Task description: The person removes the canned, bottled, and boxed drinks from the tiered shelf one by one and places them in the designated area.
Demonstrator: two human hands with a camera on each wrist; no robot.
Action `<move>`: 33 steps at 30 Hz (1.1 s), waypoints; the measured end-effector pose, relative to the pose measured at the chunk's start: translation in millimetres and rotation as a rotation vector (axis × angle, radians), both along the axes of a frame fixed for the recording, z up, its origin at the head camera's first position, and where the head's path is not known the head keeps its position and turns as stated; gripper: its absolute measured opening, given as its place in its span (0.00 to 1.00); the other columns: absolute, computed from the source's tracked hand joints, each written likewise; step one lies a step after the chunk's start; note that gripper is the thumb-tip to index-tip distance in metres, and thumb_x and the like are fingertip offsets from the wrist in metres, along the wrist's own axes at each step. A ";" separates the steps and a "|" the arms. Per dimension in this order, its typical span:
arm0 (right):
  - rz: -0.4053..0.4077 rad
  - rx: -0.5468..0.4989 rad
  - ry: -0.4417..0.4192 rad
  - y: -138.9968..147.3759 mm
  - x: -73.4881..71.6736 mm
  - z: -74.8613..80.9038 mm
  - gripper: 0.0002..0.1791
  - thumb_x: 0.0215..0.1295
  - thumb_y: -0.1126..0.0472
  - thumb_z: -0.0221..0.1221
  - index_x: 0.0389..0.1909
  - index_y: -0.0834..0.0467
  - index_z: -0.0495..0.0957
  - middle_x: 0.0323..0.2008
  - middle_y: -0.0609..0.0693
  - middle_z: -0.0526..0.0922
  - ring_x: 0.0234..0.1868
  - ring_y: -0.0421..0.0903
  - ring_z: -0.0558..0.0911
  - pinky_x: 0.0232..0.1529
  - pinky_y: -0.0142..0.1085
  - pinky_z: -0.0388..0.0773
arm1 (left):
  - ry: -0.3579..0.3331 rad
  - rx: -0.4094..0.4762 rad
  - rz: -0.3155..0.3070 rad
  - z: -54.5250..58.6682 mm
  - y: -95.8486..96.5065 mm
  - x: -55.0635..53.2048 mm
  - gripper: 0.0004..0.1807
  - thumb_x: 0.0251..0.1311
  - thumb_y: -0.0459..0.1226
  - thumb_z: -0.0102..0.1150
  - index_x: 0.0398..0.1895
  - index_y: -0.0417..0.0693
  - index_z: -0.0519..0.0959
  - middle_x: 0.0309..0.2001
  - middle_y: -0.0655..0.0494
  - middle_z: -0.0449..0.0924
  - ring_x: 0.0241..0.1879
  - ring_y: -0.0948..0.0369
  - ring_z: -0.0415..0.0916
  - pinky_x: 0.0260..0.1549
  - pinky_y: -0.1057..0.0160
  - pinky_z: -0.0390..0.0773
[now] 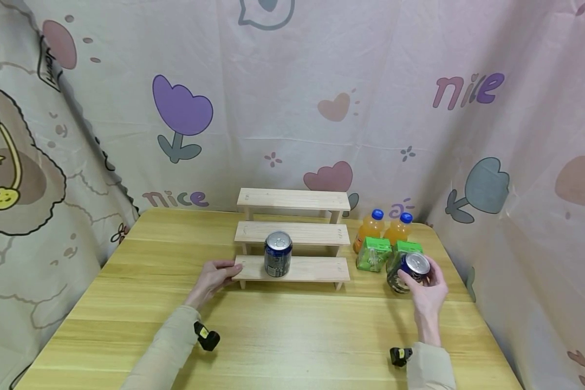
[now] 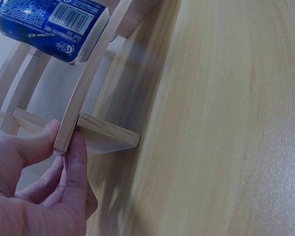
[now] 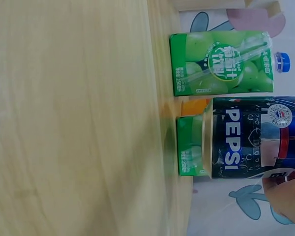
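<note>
My left hand (image 1: 215, 277) pinches the left end of the lowest board of a three-tier wooden stand (image 1: 317, 269); the left wrist view has the thumb on top and fingers below. On that lowest board stands an upright dark blue can (image 1: 278, 254). Over at the right, my right hand (image 1: 430, 290) grips a second blue can (image 1: 407, 273), marked PEPSI in the right wrist view, around its upper part. This Pepsi can (image 3: 250, 140) overlaps one green juice carton (image 3: 189, 145), with another green juice carton (image 3: 226, 63) beside it.
Two orange drink bottles (image 1: 372, 227) with blue caps stand behind the cartons, right of the stand. The wooden table (image 1: 292, 336) meets a printed curtain (image 1: 273, 108) at the back. Each wrist wears a small black camera (image 1: 207, 337).
</note>
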State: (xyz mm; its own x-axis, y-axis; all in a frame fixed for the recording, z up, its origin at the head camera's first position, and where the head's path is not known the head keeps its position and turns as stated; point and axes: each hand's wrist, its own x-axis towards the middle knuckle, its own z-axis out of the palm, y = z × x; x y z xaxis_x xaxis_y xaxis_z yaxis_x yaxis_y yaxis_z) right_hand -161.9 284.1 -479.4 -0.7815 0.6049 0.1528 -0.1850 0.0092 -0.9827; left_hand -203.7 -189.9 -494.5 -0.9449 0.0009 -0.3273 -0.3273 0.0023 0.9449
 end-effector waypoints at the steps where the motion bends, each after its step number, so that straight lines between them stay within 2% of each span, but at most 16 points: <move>1: -0.001 -0.002 -0.004 0.5 0.3 -0.4 0.38 0.49 0.84 0.68 0.64 0.63 0.74 0.49 0.37 0.78 0.53 0.36 0.75 0.53 0.18 0.72 | 0.000 0.000 0.002 -0.2 0.1 -0.1 0.24 0.69 0.30 0.62 0.61 0.20 0.71 0.35 0.56 0.82 0.32 0.68 0.81 0.33 0.74 0.84; 13: -0.010 0.005 -0.090 9.7 2.0 -5.9 0.40 0.52 0.82 0.69 0.68 0.60 0.72 0.51 0.34 0.76 0.56 0.33 0.73 0.56 0.18 0.72 | 0.012 0.015 -0.007 -2.4 0.0 -0.7 0.24 0.69 0.30 0.63 0.60 0.19 0.70 0.35 0.56 0.82 0.31 0.68 0.80 0.33 0.73 0.84; 33: -0.042 0.018 -0.137 14.2 2.6 -11.2 0.39 0.52 0.82 0.68 0.66 0.59 0.73 0.50 0.33 0.75 0.55 0.32 0.73 0.52 0.16 0.71 | 0.017 -0.024 -0.005 -1.5 0.5 0.0 0.25 0.68 0.31 0.64 0.60 0.20 0.72 0.36 0.56 0.82 0.32 0.67 0.79 0.31 0.72 0.83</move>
State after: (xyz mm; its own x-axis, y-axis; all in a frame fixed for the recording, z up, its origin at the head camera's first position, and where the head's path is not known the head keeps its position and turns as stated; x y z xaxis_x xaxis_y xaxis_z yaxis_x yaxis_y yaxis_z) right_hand -159.3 298.3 -490.6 -0.7697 0.6359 0.0573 -0.0482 0.0317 -0.9983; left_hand -203.6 -189.4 -496.0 -0.9502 -0.0018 -0.3116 -0.3115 0.0266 0.9499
